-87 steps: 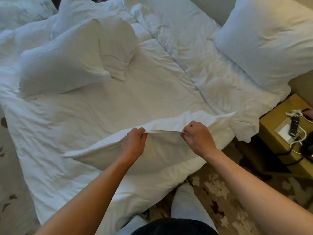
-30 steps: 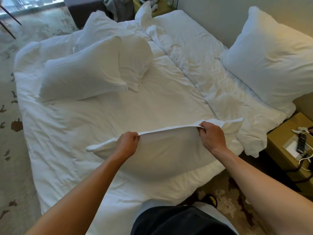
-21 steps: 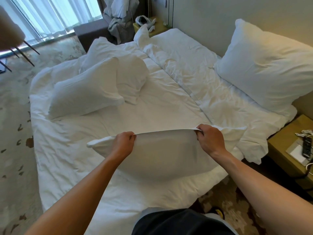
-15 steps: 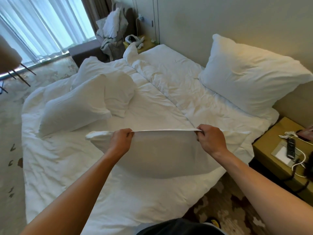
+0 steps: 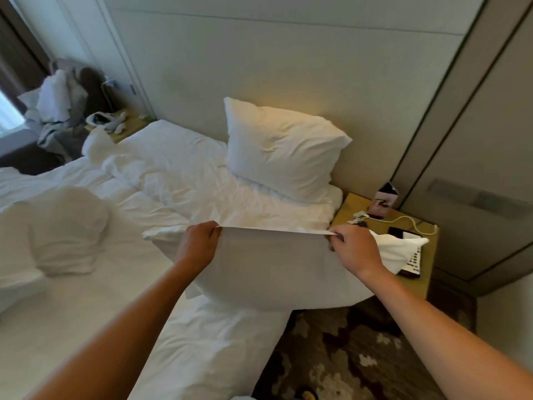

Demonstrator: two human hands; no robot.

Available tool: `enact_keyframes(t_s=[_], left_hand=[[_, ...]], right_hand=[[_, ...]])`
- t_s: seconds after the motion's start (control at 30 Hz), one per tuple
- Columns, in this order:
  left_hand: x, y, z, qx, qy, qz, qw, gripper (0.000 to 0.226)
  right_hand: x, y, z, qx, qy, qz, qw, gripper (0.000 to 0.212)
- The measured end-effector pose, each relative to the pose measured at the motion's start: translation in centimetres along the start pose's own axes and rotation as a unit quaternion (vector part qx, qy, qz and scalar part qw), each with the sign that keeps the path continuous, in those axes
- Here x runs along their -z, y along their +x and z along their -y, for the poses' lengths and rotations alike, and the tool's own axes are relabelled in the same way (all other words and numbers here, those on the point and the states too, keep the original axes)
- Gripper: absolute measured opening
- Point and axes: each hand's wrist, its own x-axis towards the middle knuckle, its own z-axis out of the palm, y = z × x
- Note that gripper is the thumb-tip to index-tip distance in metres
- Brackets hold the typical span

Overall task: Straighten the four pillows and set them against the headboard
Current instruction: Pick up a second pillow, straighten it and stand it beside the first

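Note:
I hold a white pillow by its top edge, lifted over the near corner of the bed. My left hand pinches the edge on the left, my right hand on the right, and the pillow hangs below them. A second white pillow leans upright against the beige headboard. Two more white pillows lie piled on the left of the bed, far from the headboard.
The bed's white duvet is rumpled. A nightstand at the right carries a phone, a cable and a remote, close to the held pillow's right corner. A far nightstand holds clutter. Patterned carpet lies below.
Both hands have lifted the pillow off the duvet and carried it right, toward the headboard end. My view has swung up and right, so the headboard and nightstand fill more of it.

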Motion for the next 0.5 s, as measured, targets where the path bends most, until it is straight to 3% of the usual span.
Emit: enact_keyframes(t_s=[0.27,0.5], left_hand=[[-5.4,5.2,-11.1,-0.104,0.001,0.053,0.993,0.034],[-7.8,10.1,-16.7,-0.175,-0.001,0.066,0.982,0.027]], right_hand=[[6.2,-1.5,-8.7,-0.077,0.014,-0.075,0.994,0.019],[7.5,-0.7,-11.7,-0.155,0.038,-0.149,0.976,0.025]])
